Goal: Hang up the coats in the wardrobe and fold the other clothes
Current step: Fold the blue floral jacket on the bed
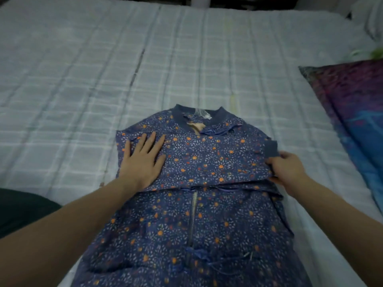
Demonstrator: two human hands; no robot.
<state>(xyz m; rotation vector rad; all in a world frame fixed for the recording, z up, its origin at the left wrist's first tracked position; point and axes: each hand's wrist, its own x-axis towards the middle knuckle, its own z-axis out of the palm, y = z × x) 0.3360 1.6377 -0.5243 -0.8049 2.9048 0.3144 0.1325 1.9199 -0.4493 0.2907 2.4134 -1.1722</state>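
Nearest the camera: blue floral zip-front garment (pixel 192 204) flat on the checked bedsheet (pixel 83 79), sleeves already folded across the chest; body fold looks still to do, no wardrobe or hung coats in view. Open sheet beyond and left; patterned pillow (pixel 352 112) crowds the right. Left hand (pixel 143 162) presses flat with fingers spread; right hand (pixel 287 168) pinches the garment's right edge by the cuff.

Home bedroom. Wide bed (pixel 87 75) under pale checked quilted cover fills view; purple-blue patterned pillow (pixel 352 104) on bed's right side, white pillow (pixel 371 19) at far right corner, floral jacket (pixel 196 183) spread on bed's near edge.
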